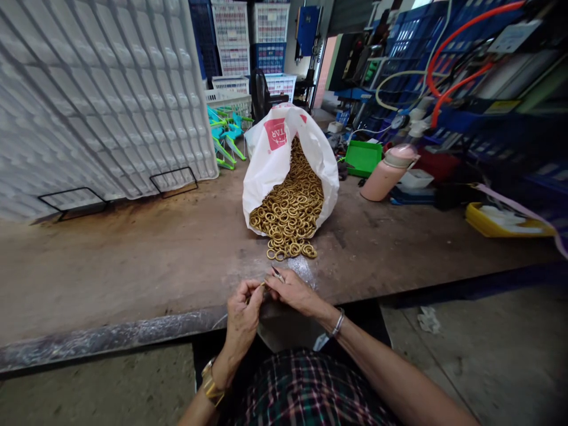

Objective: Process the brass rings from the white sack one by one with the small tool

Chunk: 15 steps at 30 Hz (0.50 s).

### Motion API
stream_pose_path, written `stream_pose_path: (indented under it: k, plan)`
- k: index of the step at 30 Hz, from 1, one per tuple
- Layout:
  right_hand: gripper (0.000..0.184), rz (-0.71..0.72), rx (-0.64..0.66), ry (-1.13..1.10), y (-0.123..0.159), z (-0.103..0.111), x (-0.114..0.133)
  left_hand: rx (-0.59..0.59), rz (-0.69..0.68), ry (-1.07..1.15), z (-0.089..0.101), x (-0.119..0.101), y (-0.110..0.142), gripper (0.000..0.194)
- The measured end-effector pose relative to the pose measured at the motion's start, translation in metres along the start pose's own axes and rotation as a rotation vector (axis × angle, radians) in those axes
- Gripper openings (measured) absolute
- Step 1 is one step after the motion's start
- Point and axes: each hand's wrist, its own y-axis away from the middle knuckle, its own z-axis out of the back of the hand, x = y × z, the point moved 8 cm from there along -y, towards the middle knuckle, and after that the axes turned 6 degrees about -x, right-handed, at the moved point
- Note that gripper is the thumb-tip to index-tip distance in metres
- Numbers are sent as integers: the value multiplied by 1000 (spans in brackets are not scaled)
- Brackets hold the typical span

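Observation:
My left hand is closed in a pinch on a brass-coloured ring, mostly hidden by the fingers, at the table's front edge. Close against it, my right hand grips a small pointed tool, its dark tip sticking up past the fingers. I cannot make out whether it is a knife or a scraper. Just beyond both hands, several loose brass rings have spilled from the mouth of a white sack. Inside the tipped sack lies a large heap of the same rings.
Stacked white moulded trays stand at the left behind black wire stands. On the right of the wooden table are a pink bottle, a green bin and a yellow tray. Crates rise behind.

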Motion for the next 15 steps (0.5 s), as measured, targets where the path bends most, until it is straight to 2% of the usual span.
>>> stream_pose_path:
  k: [6,10,15]
  plan:
    - [19,32,-100,59,-4,6,-1,149,219,99,-10,17,4,29]
    - [18,54,-110,74,-5,5,-2,200,256,175,-15,19,5,29]
    - [17,58,-109,91,-6,4,0,192,264,214,-13,19,5,28]
